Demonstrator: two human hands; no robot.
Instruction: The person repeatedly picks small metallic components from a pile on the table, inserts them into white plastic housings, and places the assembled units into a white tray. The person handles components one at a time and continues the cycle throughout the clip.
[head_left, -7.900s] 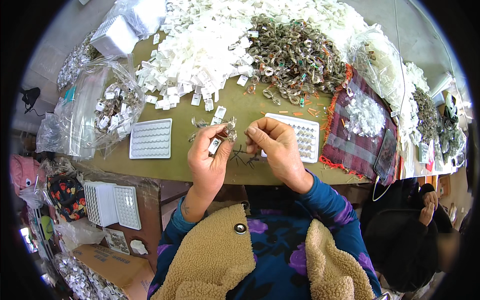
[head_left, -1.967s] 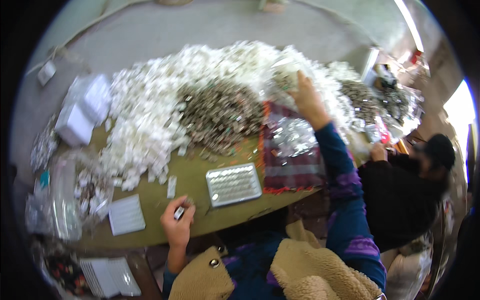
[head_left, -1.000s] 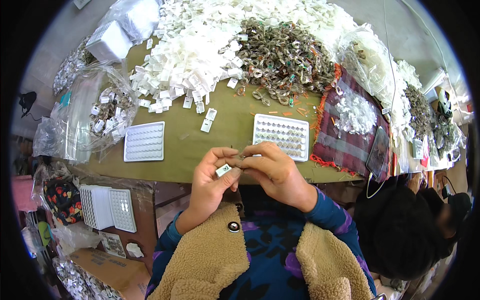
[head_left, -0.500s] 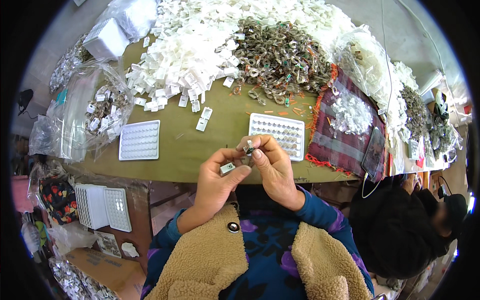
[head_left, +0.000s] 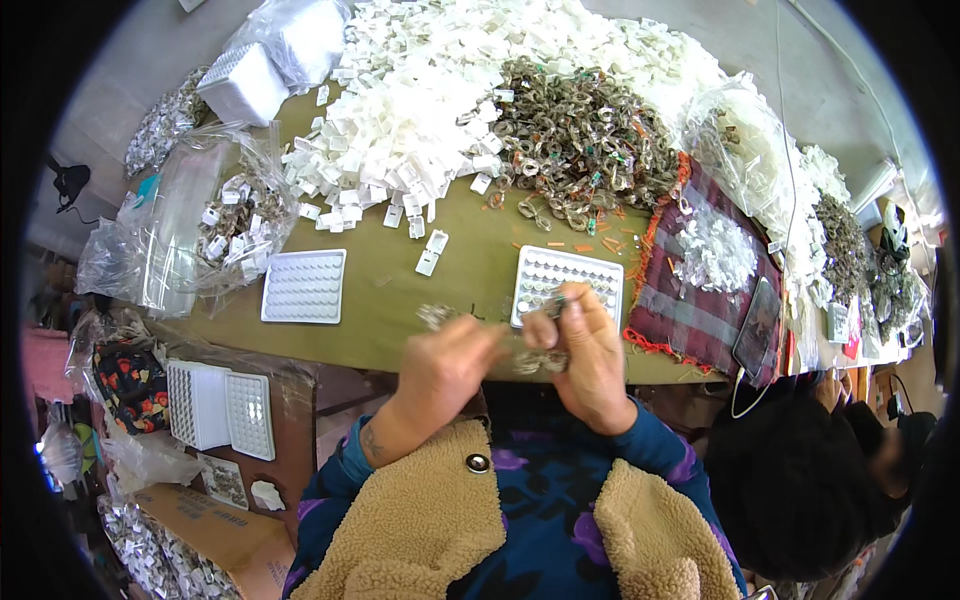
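Observation:
My right hand (head_left: 592, 365) is closed, with thumb and fingers pinching a small coiled cable (head_left: 540, 361) whose grey-brown loops hang below the fingers. A dark greenish bit shows at its fingertips. To its left, my left hand (head_left: 448, 365) is curled and smeared by motion; a blurred greyish strand (head_left: 435, 316) shows beyond its knuckles, and what it grips cannot be made out. Just beyond the right hand lies a white tray (head_left: 619, 300) with rows of round pockets. A second white tray (head_left: 304, 287) sits farther left.
White plastic cases (head_left: 400, 150) form a large heap at the back, beside a pile of coiled cables (head_left: 580, 140). A plaid cloth (head_left: 655, 300) at right bears clear pieces (head_left: 715, 250) and a phone (head_left: 757, 325). Plastic bags (head_left: 160, 250) lie left; a person in black (head_left: 780, 470) sits right.
The hands have moved apart, the right one shifting right and slightly down. The small white case seen in my left hand no longer shows. Cable loops now hang from the right hand.

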